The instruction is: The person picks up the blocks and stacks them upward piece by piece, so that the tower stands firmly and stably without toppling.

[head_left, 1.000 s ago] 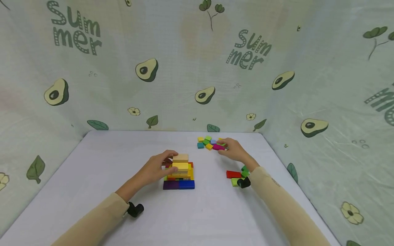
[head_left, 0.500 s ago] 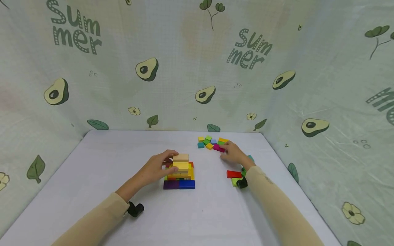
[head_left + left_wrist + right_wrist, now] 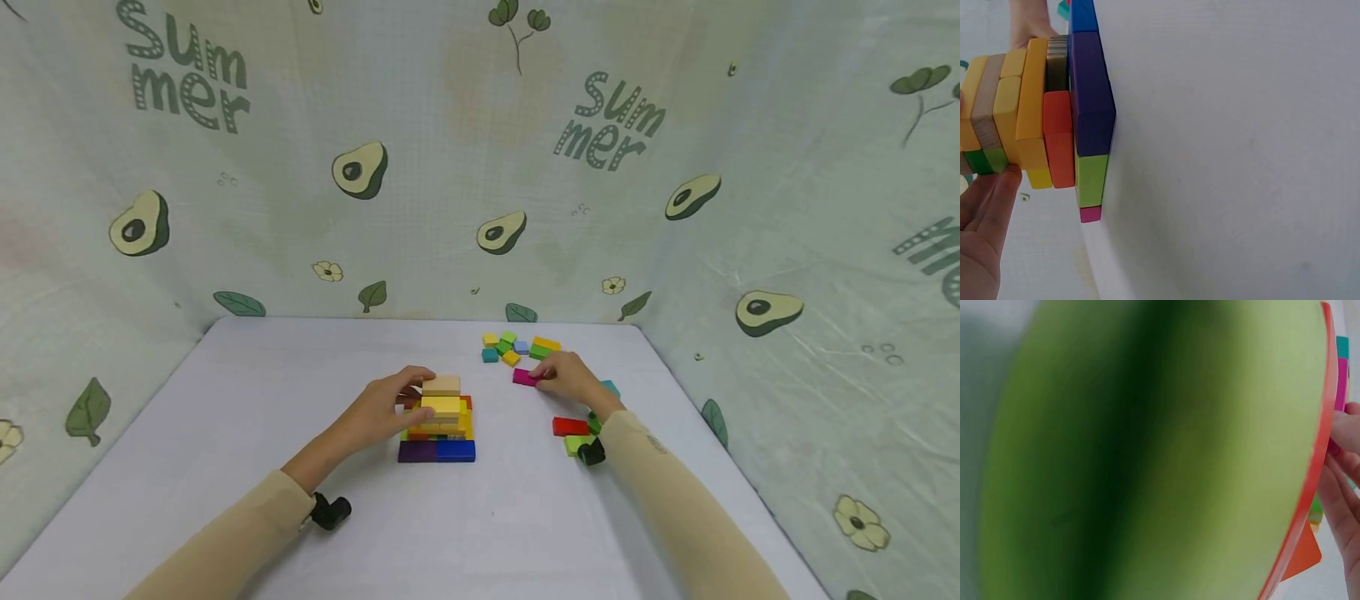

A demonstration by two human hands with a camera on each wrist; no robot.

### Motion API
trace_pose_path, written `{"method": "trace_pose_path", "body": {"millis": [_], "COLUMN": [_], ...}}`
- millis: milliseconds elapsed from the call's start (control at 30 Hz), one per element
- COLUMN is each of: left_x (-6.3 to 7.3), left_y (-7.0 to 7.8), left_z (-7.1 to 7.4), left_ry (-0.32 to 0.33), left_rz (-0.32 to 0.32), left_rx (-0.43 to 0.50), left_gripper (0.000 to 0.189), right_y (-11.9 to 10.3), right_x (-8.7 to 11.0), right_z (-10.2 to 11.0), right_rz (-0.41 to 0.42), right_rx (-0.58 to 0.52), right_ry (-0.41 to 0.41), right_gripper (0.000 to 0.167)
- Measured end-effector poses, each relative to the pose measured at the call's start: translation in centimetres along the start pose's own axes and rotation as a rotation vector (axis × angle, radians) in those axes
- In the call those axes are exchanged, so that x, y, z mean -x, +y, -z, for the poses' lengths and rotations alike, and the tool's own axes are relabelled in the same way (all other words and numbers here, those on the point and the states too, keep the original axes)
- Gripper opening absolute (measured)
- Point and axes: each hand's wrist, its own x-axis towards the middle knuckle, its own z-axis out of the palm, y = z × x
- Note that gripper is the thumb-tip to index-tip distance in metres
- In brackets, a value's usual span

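My left hand (image 3: 386, 406) holds the upper part of a stepped tower of wooden blocks (image 3: 440, 406), thumb on the near face and fingers around the left side. In the left wrist view its fingertips (image 3: 1009, 178) touch the blocks. Purple (image 3: 417, 451) and blue (image 3: 455, 451) blocks form the tower's near bottom edge, with yellow and natural wood blocks higher up. My right hand (image 3: 567, 377) pinches a magenta block (image 3: 524, 377) at its right end, low over the table to the right of the tower. The right wrist view shows this magenta block (image 3: 1342, 384) partly hidden behind a red edge.
Several small coloured blocks (image 3: 504, 347) lie loose at the back of the white table (image 3: 330, 342). A red block (image 3: 570, 427) and green blocks (image 3: 576, 445) lie under my right forearm. A blurred green block (image 3: 1147, 450) fills most of the right wrist view. Printed cloth hangs behind.
My right hand has taken hold of the magenta block and drawn it slightly left and nearer, away from the loose blocks. The left hand and tower have stayed in place.
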Motion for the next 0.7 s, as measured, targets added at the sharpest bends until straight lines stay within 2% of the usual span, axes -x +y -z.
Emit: {"method": "trace_pose_path", "body": {"millis": [133,300,500,700], "left_x": [0.0,-0.1,-0.2,-0.3], "left_y": [-0.1,-0.2,0.0,0.2], "left_z": [-0.1,-0.1,0.0,-0.1], "left_ry": [-0.003,-0.004,-0.006,-0.016], "left_rz": [0.010,0.011,0.025,0.031], "left_rx": [0.006,0.005,0.007,0.013], "left_gripper": [0.059,0.059,0.060,0.061], "right_y": [-0.2,-1.4,-6.3,-11.3], "right_x": [0.4,1.3,3.3,4.9], "right_z": [-0.3,-0.1,1.1,1.5], "right_rz": [0.026,0.105,0.235,0.360], "right_rx": [0.009,0.014,-0.073,-0.108], "right_ry": [-0.004,0.024,0.083,0.067], "right_gripper": [0.025,0.025,0.028,0.024]}}
